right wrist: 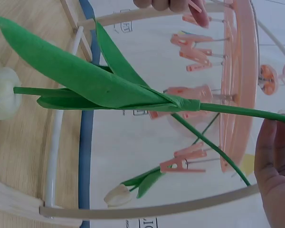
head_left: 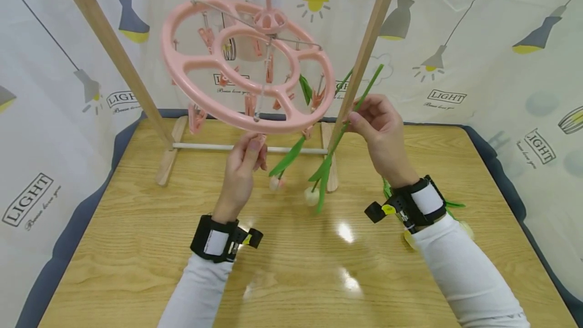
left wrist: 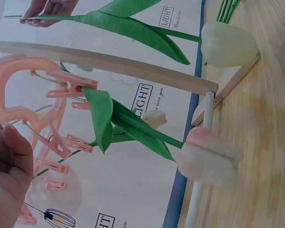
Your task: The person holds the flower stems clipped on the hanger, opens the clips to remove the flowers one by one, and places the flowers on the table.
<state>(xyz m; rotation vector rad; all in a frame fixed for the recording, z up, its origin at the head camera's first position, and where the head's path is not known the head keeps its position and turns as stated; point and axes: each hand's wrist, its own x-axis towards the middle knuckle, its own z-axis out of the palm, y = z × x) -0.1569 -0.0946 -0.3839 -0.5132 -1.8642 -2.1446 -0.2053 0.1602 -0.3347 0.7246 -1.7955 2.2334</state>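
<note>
A pink oval clip hanger [head_left: 278,126] hangs between two wooden posts, with several pink clothespins [head_left: 197,118] dangling from it. My left hand [head_left: 239,171] pinches one clothespin at the hanger's near edge. Thumb and fingers of my right hand [head_left: 382,135] grip the green stem of an artificial white tulip [head_left: 311,196], whose bloom points down beside the right post. A pinkish-white tulip [left wrist: 209,156] hangs bloom-down from a clothespin on the hanger's right side. Farther back, another white tulip [right wrist: 118,195] hangs from a clothespin, leaves around its stem.
The wooden stand's right post [head_left: 366,39] rises close to my right hand, and a white crossbar [head_left: 218,147] joins the feet. More tulips [head_left: 410,239] lie on the wooden table [head_left: 182,267], partly hidden behind my right wrist. A lamp-printed cloth [head_left: 483,65] surrounds the table.
</note>
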